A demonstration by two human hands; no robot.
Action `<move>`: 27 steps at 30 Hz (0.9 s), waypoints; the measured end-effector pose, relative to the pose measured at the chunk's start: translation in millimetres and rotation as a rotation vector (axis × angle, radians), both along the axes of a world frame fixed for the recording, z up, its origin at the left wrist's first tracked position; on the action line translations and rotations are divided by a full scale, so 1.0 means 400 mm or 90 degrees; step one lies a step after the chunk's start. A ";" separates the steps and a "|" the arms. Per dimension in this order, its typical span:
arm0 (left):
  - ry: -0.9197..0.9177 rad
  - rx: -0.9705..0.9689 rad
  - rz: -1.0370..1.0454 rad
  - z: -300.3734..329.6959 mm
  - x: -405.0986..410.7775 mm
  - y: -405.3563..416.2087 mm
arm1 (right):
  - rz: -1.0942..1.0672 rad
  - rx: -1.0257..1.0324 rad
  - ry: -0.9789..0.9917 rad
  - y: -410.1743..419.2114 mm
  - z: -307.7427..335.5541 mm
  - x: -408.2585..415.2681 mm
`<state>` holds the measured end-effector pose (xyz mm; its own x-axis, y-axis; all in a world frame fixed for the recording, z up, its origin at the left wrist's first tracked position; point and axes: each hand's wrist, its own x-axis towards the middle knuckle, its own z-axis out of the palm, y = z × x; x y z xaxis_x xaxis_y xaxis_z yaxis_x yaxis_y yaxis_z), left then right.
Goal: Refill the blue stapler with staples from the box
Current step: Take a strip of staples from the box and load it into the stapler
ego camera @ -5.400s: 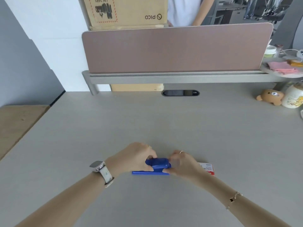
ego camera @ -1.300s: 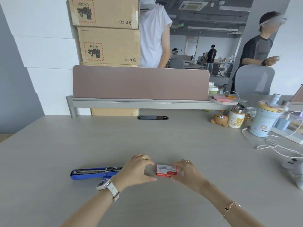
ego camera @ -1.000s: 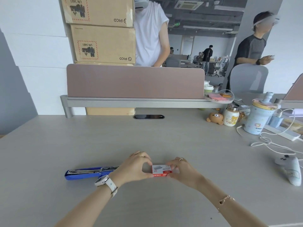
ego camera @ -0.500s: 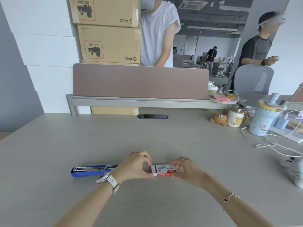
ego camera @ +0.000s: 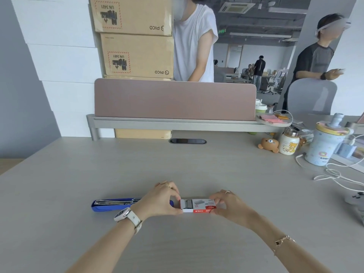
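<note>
Since half a second ago the inner tray of the staple box (ego camera: pixel 198 205) has slid further out to the left, so grey staples (ego camera: pixel 188 203) now show in its open end; the stapler (ego camera: pixel 116 205) has not shifted.

The left hand (ego camera: pixel 160 200) pinches the tray's exposed left end between thumb and fingers. The right hand (ego camera: pixel 229 204) grips the box's red and white sleeve at its right end, fingers closed around it. The box sits between the two hands, low over or resting on the surface (ego camera: pixel 177 168); which one cannot be told. It lies toward the near edge, about midway along it.

The blue stapler lies flat on the surface just left of the left hand, opened out lengthwise so its metal channel faces up. Its right end passes behind the left wrist and hand, and a blue tip shows just beside the box's left end.

Around the hands the surface is bare on every side, with wide room toward the far edge and to the left. Clutter sits only at the far right corner: a bear toy (ego camera: pixel 268 145), a small jar (ego camera: pixel 289 144), a tall cup (ego camera: pixel 325 143) and white cables (ego camera: pixel 334 174), all well apart from the box. A white controller (ego camera: pixel 356 201) lies at the right edge.
</note>
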<state>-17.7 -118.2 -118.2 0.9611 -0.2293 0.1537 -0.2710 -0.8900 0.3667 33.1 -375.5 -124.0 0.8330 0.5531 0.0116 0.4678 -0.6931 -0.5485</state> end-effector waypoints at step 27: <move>0.007 0.009 -0.037 0.008 0.008 -0.063 | 0.037 -0.105 -0.145 0.058 0.007 -0.004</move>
<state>-14.7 -143.3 -114.8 0.9480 -0.2862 0.1394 -0.3177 -0.8782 0.3575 31.7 -352.3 -121.2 0.7858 0.6102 0.1006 0.6078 -0.7320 -0.3076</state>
